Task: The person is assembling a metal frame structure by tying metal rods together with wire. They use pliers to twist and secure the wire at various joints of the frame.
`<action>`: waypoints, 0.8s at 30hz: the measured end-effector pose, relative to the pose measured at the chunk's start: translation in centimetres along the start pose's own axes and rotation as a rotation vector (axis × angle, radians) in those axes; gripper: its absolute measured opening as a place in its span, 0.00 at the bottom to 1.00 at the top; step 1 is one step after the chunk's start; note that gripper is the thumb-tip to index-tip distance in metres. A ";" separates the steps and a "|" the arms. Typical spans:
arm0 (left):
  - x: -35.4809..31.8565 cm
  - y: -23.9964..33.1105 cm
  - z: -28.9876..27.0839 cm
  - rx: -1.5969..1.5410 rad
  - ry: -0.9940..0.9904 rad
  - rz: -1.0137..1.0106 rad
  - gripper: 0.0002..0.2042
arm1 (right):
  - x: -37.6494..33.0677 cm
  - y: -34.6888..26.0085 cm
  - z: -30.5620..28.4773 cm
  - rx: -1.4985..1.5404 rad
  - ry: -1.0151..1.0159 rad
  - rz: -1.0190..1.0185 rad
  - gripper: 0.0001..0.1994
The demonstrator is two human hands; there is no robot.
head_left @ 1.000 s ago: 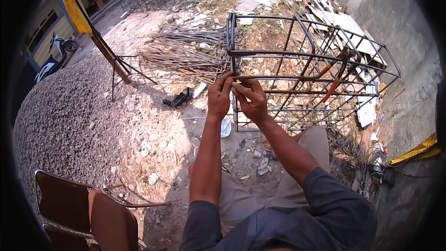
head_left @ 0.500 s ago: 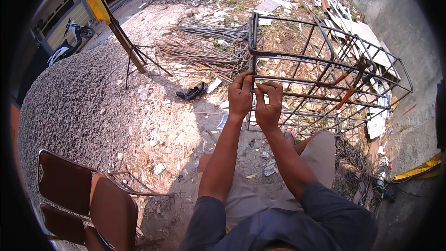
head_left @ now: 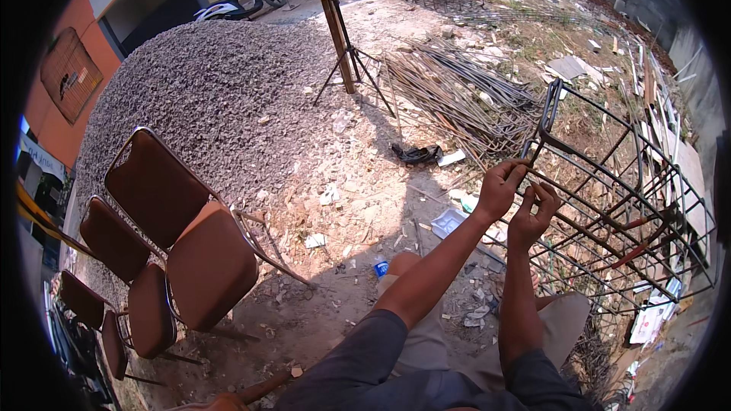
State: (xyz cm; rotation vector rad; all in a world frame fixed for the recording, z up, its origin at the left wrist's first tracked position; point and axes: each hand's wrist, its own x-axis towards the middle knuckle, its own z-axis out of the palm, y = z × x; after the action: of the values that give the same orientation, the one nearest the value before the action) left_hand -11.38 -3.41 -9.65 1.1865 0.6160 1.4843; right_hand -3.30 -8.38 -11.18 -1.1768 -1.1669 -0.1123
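Now the view has swung left, and far left of the cage (head_left: 638, 179) three brown chairs (head_left: 213, 274) stand in a row, more of them showing than a second ago! Behind them, still left of the cage, comes the gravel (head_left: 213, 99), then the stand (head_left: 356, 68), then loose rods (head_left: 457, 99) lying just off the cage's near end. And there's the action: the left hand (head_left: 500, 190) is at that end's corner, thumb and fingers pinched on a bar of the cage. Just right of it, at the same end, the right hand (head_left: 533, 217) has its fingers curled in close to the bar; whether it grips anything thin, I cannot tell. Further right, the red-handled tool (head_left: 636, 223) lies over the cage's bars, in neither hand. So the cage now sits at the right of the view, but both hands keep to the same corner: the head has turned, and the work, I'd judge, hasn't moved along.
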 end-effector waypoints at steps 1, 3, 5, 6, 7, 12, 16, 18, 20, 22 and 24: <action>0.0 0.1 0.1 0.004 0.008 0.000 0.12 | -0.1 -0.1 0.0 0.010 0.009 0.082 0.04; -0.1 0.0 0.1 -0.002 0.009 -0.012 0.12 | 0.1 -0.3 -0.3 0.038 -0.006 0.114 0.04; 0.0 -0.1 -0.3 -0.021 -0.005 -0.034 0.12 | 0.5 -0.7 -0.5 -0.015 -0.058 0.071 0.04; 0.3 -0.1 -0.3 -0.009 -0.010 -0.030 0.12 | 1.0 -0.5 -0.7 -0.024 -0.076 0.036 0.04; 0.3 -0.2 -0.2 -0.010 -0.010 -0.028 0.12 | 1.2 -0.4 -0.9 0.004 -0.088 0.089 0.04; 0.4 -0.4 -0.1 -0.013 -0.025 -0.018 0.11 | 1.3 -1.7 -0.4 0.113 -0.049 0.283 0.04; 0.5 -0.5 0.3 -0.068 -0.018 -0.042 0.10 | 0.7 -2.4 0.3 0.045 0.069 0.092 0.04; 0.5 -0.7 0.0 -0.034 -0.023 -0.042 0.10 | 0.3 -3.5 0.6 -0.003 0.054 0.056 0.04; 0.6 -0.5 -0.2 0.032 -0.037 -0.022 0.10 | 0.5 -3.9 0.6 -0.035 0.030 0.027 0.04; 0.6 -0.6 -0.5 0.041 -0.040 0.003 0.10 | 1.2 -3.8 0.1 -0.038 -0.030 -0.045 0.04; 0.5 -0.3 -0.5 -0.027 -0.056 -0.040 0.09 | 2.8 -3.4 -1.3 -0.066 -0.100 -0.121 0.04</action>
State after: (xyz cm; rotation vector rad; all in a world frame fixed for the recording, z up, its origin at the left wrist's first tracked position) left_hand -11.69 -2.78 -9.93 1.1846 0.5774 1.4171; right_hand -3.32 -9.56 -6.74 -1.1801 -1.3313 -0.1863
